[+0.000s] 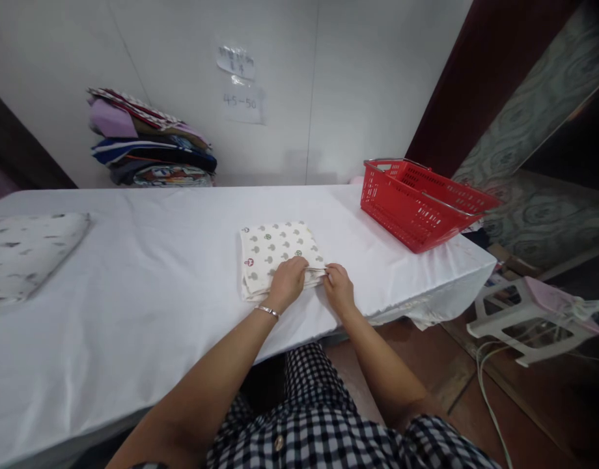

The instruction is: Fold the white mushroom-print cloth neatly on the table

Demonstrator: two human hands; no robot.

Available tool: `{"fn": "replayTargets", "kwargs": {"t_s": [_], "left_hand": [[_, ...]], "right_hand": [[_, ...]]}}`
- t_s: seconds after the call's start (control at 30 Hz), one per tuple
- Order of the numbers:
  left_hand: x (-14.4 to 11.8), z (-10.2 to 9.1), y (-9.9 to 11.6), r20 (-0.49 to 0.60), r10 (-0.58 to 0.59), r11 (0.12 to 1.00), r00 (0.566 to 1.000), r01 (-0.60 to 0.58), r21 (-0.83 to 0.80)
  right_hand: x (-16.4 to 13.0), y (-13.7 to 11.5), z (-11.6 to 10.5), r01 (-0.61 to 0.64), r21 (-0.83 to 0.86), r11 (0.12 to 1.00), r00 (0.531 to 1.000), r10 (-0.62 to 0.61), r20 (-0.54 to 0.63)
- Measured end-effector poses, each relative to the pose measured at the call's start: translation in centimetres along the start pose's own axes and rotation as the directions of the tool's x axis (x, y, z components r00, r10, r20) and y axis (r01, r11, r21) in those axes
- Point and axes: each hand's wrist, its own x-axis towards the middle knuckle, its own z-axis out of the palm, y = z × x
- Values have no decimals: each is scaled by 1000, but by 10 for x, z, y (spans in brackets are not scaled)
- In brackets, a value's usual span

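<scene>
A white-covered table (157, 280) is set before a pale wall (377, 78). At the far left, a spotted cloth (30, 251) is laid flat, partly cut off from view. Next, a stack of folded fabrics (153, 153) is piled by the far edge, and two paper notes (244, 105) are fixed to the wall, the lower marked "45-50". Near the front edge, in the middle, a folded print cloth (280, 244) is laid on the table. A red basket (407, 212) is stood at the right end; past it, a white stool (519, 326) is seen on the tiled floor (411, 348).

The print cloth's near edge is gripped by the left hand (288, 283), its fingers curled together; just beside it, the near right corner is pinched between the right hand's (340, 292) fingertips.
</scene>
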Motion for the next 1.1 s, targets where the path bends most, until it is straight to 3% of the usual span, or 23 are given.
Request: {"fn": "replayTargets", "kwargs": {"t_s": [0.23,0.43,0.63,0.93,1.1], "left_hand": [[-1,5,-1,-22,113,992,993,-112,61],[6,5,6,20,89,984,996,-90,151],[-1,7,8,39,132,986,991,-135,96],[-3,12,6,-23,102,992,995,-100,74],[-5,13,7,5,65,995,998,-65,71]], "right_hand": [[1,-1,0,-3,5,1000,1000,3,4],[1,0,1,-8,-10,1000,1000,8,10],[1,-1,1,-21,-26,999,1000,21,22],[2,-2,1,6,-2,1000,1000,-6,20],[2,-2,0,9,-7,1000,1000,-9,17]]}}
